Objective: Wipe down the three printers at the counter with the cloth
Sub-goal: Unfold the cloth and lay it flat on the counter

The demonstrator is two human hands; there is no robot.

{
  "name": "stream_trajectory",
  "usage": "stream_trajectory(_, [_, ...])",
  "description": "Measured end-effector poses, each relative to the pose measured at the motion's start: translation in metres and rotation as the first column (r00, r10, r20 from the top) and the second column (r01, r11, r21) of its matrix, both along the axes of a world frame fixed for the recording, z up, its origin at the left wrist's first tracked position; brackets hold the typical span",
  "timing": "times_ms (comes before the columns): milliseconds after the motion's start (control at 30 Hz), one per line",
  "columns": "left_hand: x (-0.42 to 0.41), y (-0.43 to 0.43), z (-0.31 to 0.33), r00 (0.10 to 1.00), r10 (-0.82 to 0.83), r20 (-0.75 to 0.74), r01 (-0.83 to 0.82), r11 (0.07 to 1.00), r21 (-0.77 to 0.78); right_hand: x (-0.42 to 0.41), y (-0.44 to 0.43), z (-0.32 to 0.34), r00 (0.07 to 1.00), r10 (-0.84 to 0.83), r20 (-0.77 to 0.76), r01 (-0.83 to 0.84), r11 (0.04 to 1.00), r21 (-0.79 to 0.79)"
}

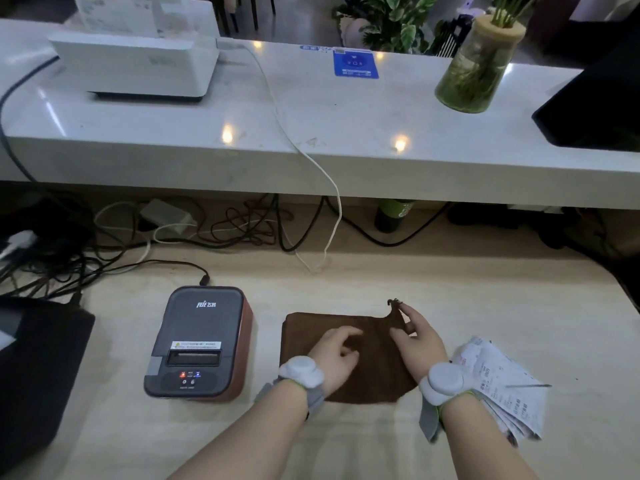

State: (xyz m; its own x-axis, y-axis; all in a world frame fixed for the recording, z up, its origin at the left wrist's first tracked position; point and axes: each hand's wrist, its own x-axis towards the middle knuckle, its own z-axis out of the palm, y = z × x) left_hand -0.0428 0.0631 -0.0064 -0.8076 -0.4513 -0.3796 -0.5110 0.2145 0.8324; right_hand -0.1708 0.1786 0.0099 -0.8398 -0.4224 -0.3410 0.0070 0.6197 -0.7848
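Left hand (337, 348) palm down on the middle of a brown cloth (304, 334), fingers bent onto the fabric; cannot tell whether gripping it or only pressing. Right hand (415, 337) at the cloth's far right corner, thumb and fingertips pinching that corner and raising it slightly, a small dark loop sticking up just beyond. Pale grey bands with round pods on both wrists. Cloth otherwise spread flat on a beige desk (450, 289), near its front edge.

Just left of the cloth, apart from it by a bare strip of desk: small dark grey printer (199, 341) with reddish-brown sides, red and blue lights lit on its front, black cable (204, 280) plugged in at the back. Further left, cut off by the frame edge: black device (34, 358), kind unclear. Right of the right wrist and touching it: fanned pile of printed receipts (502, 379).

Behind the desk, raised white counter (346, 116). On it, far left, white printer (138, 64); near the middle, blue sign (355, 62); to the right, glass vase (478, 64) of green stems; at the right edge, black screen (595, 98). White cord (311, 161) trailing from the white printer over the counter's edge down onto the desk beyond the cloth. Under the counter, tangle of wires (173, 230) and a dark bottle (393, 214).
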Motion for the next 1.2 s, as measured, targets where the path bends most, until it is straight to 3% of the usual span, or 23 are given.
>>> stream_trajectory(67, [0.007, -0.005, 0.006, 0.969, 0.249, -0.007, -0.231, 0.910, 0.343, 0.015, -0.018, 0.003, 0.999, 0.036, -0.006, -0.036, 0.998, -0.055])
stream_trajectory(133, [0.013, -0.009, 0.012, 0.933, 0.356, 0.058, -0.327, 0.768, 0.550, 0.031, -0.031, 0.003, 0.997, 0.077, -0.001, -0.077, 0.992, -0.097])
stream_trajectory(300, [0.040, -0.022, 0.014, 0.876, 0.468, 0.119, -0.408, 0.586, 0.700, 0.068, -0.058, -0.004, 0.977, 0.211, 0.038, -0.207, 0.974, -0.098])
stream_trajectory(400, [0.052, -0.029, 0.010, 0.842, 0.518, 0.151, -0.451, 0.522, 0.724, 0.082, -0.071, -0.010, 0.961, 0.269, 0.062, -0.265, 0.962, -0.058])
stream_trajectory(500, [0.061, -0.035, 0.002, 0.837, 0.520, 0.171, -0.491, 0.576, 0.653, 0.089, -0.081, -0.016, 0.948, 0.298, 0.115, -0.297, 0.954, -0.030])
stream_trajectory(633, [0.070, -0.036, -0.022, 0.821, 0.552, 0.144, -0.565, 0.751, 0.341, 0.097, -0.091, -0.023, 0.918, 0.371, 0.136, -0.378, 0.926, 0.023])
stream_trajectory(700, [0.071, -0.034, -0.032, 0.850, 0.509, 0.133, -0.526, 0.830, 0.186, 0.096, -0.091, -0.025, 0.910, 0.385, 0.154, -0.397, 0.916, 0.059])
stream_trajectory(800, [0.071, -0.035, -0.042, 0.899, 0.425, 0.104, -0.435, 0.895, 0.097, 0.093, -0.085, -0.026, 0.907, 0.391, 0.157, -0.406, 0.910, 0.078])
stream_trajectory(1000, [0.068, -0.037, -0.043, 0.888, 0.459, 0.012, -0.459, 0.888, 0.017, 0.075, -0.058, -0.020, 0.977, 0.212, -0.003, -0.210, 0.974, 0.088])
stream_trajectory(1100, [0.072, -0.035, -0.036, 0.894, 0.445, 0.062, -0.439, 0.894, -0.085, 0.062, -0.040, -0.020, 0.999, 0.014, 0.029, -0.016, 0.996, 0.092])
stream_trajectory(1200, [0.080, -0.031, -0.026, 0.907, 0.386, 0.168, -0.352, 0.914, -0.202, 0.053, -0.025, -0.023, 0.992, -0.071, 0.105, 0.052, 0.984, 0.171])
